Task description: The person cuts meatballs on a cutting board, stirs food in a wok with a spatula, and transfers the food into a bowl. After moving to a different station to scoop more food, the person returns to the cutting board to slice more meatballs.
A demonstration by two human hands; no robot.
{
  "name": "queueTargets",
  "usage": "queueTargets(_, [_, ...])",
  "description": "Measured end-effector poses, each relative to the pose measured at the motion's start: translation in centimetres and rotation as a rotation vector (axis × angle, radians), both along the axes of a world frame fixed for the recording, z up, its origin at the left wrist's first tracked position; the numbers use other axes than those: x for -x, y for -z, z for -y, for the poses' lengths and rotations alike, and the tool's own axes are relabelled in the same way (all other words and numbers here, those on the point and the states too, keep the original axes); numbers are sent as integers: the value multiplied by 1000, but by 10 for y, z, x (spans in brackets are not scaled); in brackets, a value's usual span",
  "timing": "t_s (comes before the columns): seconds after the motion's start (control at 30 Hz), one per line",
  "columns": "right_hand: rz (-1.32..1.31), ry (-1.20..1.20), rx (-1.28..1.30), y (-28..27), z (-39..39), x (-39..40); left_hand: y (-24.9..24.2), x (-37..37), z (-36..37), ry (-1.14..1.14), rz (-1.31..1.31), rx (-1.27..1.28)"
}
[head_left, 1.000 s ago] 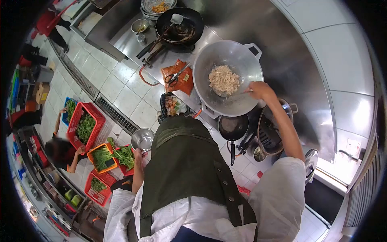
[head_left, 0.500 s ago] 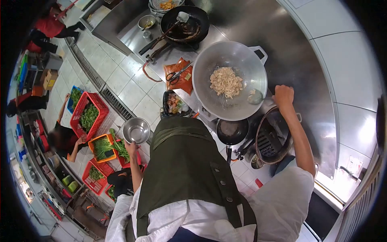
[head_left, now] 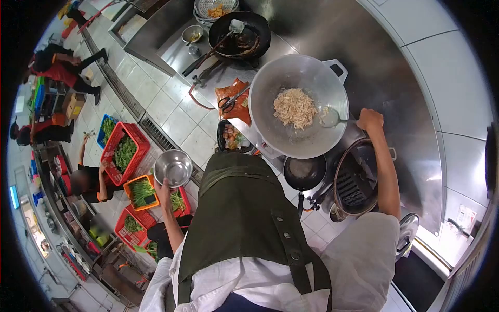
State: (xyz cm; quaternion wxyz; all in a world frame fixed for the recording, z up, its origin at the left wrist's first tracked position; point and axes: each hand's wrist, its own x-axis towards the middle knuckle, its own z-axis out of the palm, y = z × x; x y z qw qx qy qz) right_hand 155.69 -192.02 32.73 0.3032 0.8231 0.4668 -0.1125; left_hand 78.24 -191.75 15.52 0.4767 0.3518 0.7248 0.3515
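My right hand (head_left: 370, 120) is closed round the handle of a ladle (head_left: 329, 118), whose round head rests inside a large grey wok (head_left: 267, 125). Next to the ladle head lies a heap of pale, shredded food (head_left: 294, 108) in the bottom of the wok. Off to the left, my left hand (head_left: 163, 193) grips the rim of a shiny steel bowl (head_left: 173, 167). No food shows in that bowl. Part of the ladle's handle is hidden by my right fist.
A black wok (head_left: 248, 37) with a spatula stands behind. Scissors (head_left: 227, 104) lie on an orange-red bag (head_left: 239, 110). Near my right forearm are a small black pan (head_left: 304, 174) and a dark pot (head_left: 340, 190). Crates of greens (head_left: 136, 156) and a crouching co-worker (head_left: 92, 179) are at left.
The ladle has shifted slightly left toward the food, and more of its handle shows. My left hand and the steel bowl have moved a little. A person at far left has stepped along.
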Motion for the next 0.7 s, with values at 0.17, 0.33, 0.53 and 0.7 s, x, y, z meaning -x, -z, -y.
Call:
queueTargets(0.17, [-263, 151, -51, 91, 3, 13, -28, -13, -40, 126, -125, -172])
queueTargets(0.33, [-488, 247, -306, 131, 20, 31, -84, -94, -137, 434, -501, -579])
queueTargets(0.53, [-534, 340, -398, 140, 45, 23, -187, -292, -221, 840, -896, -829])
queueTargets(0.7, [-561, 322, -405, 67, 67, 22, -161, -426, -223, 1150, -1142, -1060])
